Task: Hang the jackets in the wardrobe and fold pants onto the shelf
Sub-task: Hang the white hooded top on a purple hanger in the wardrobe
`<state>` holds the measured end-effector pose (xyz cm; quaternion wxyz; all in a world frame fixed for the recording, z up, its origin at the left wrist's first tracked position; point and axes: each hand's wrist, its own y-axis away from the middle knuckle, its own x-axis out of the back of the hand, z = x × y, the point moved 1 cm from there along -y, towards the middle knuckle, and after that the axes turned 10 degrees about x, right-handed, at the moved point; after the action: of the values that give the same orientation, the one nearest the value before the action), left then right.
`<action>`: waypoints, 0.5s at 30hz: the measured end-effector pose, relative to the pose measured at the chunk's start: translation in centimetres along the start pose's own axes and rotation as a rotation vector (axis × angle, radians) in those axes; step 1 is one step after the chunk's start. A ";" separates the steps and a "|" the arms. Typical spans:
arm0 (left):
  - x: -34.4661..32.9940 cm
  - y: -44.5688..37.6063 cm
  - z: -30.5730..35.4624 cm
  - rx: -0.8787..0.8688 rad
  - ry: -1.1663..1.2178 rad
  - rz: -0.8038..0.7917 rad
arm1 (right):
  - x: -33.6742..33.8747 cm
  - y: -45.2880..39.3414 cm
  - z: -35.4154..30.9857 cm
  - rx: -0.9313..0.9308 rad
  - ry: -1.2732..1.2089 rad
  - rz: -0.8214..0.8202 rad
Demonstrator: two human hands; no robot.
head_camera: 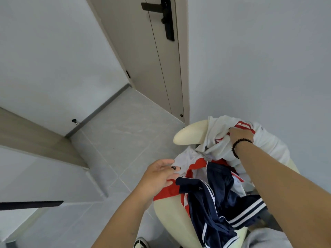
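Pale floor tiles point(114, 133) and a closed door point(143, 59) frame a cream chair point(188, 135) heaped with limp clothes at four o'clock. Her right hand point(239, 136) clutches the white-and-red jacket point(220, 138) (light, floppy; best taken at the collar), while the left hand point(159, 176), fingers loosely spread, touches red cloth beside the slippery-looking navy pants point(215, 197).

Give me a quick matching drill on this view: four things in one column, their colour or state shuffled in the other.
Things:
1. right hand
2. left hand
3. pants
4. chair

States:
A. navy with white side stripes
B. cream, piled with clothes
C. grips the white and red jacket
D. open, fingers reaching toward the clothes pile

Pairs: 1-C, 2-D, 3-A, 4-B
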<state>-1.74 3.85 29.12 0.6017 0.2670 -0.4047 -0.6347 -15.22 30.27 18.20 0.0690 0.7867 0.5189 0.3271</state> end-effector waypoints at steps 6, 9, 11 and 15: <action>-0.2 -0.2 2.8 -0.040 0.027 -0.009 | -0.5 0.2 0.5 -0.128 -0.033 -0.046; -0.9 0.1 4.7 -0.090 0.026 -0.031 | -0.8 0.1 0.9 -0.124 0.083 -0.108; -1.0 0.2 5.3 -0.105 0.026 -0.044 | -1.5 -0.2 0.9 -0.026 0.157 -0.123; -0.8 0.4 4.9 -0.099 0.043 -0.048 | -1.7 3.7 -1.1 0.202 -0.011 -0.125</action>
<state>-5.48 5.56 31.89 0.6073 0.2604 -0.3533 -0.6623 -13.45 26.84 19.97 0.0123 0.7574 0.5970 0.2640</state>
